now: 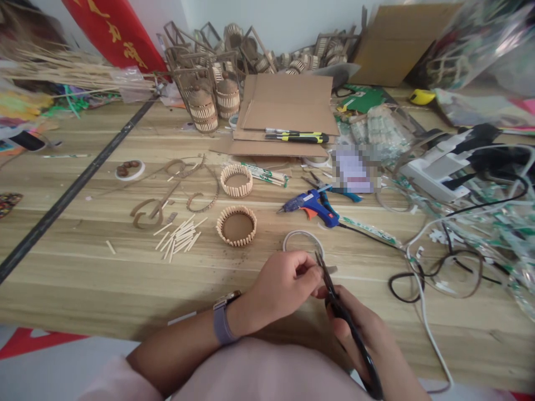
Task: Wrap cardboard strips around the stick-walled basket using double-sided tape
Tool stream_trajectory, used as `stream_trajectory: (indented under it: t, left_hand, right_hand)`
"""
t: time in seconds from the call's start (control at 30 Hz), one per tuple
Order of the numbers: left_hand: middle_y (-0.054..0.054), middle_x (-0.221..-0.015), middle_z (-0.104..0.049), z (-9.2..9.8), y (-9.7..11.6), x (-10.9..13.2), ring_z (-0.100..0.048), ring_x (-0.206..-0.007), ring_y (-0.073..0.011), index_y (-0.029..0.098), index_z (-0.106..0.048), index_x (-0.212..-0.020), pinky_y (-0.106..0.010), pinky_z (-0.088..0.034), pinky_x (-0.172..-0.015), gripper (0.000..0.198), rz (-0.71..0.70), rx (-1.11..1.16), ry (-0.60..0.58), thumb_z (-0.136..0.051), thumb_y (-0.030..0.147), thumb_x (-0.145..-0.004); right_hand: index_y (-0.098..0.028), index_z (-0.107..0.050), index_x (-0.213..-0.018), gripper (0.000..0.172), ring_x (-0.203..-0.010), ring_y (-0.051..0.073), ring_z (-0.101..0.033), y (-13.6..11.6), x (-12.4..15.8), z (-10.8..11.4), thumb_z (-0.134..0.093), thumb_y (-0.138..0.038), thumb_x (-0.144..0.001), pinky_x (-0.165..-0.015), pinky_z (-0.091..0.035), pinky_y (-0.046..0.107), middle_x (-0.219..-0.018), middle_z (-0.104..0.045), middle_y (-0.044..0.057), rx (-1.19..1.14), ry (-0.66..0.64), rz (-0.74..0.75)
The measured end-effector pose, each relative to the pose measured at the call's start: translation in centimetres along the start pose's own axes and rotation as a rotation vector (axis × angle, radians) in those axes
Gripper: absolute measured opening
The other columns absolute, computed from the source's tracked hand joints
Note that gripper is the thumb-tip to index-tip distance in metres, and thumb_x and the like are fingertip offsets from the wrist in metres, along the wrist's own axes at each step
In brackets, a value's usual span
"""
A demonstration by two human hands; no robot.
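My right hand (361,323) is wrapped round the dark handles of a pair of scissors (330,281), whose blades point up and away from me. My left hand (288,278) is closed in a pinch right at the blades. A short greyish-brown strip (332,269) pokes out past the blades, in line with my left fingertips; the rest of it is hidden. Just beyond my left hand lies a white ring (303,233). Two round pieces edged with short wooden sticks, a nearer one (237,241) and a farther one (236,190), rest on the table.
Loose short sticks (179,239) and curled brown strips (146,214) lie leftward. A blue glue gun (315,206), pliers (343,192) and cables (422,312) occupy the right. Cardboard sheets (288,103) with cutter knives (296,137) lie behind, near stick-covered lantern-like pieces (203,111).
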State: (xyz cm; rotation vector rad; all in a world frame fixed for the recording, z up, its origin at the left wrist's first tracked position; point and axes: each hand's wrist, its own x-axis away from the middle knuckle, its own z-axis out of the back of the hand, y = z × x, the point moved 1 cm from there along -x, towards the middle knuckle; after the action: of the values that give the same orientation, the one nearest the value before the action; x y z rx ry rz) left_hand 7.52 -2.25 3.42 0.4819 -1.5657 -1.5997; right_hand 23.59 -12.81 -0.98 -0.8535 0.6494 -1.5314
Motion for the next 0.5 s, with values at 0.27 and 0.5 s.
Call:
stream_trajectory:
  t: [0.27,0.5]
  left_hand:
    - [0.002,-0.066,-0.064,0.2,-0.2,0.0,-0.05,-0.057,-0.0101,0.017,-0.061,-0.07,-0.022,-0.038,-0.058,0.025,0.017,-0.04,-0.043,-0.052,0.027,-0.092]
    - [-0.002,-0.082,-0.073,0.4,-0.4,0.3,-0.057,-0.066,-0.013,0.015,-0.065,-0.12,-0.023,-0.043,-0.065,0.033,0.0,-0.09,-0.074,-0.043,0.022,-0.096]
  right_hand:
    - [-0.023,-0.062,-0.115,0.041,-0.068,0.025,-0.072,3.8,-0.6,3.1,-0.051,-0.055,-0.091,-0.059,-0.055,0.033,-0.086,-0.075,0.007,0.425,0.177,-0.084]
    - [-0.021,-0.068,-0.104,0.034,-0.098,0.036,-0.068,1.6,-1.6,4.9,-0.047,-0.044,-0.092,-0.083,-0.053,0.05,-0.111,-0.072,0.017,0.633,0.297,0.118]
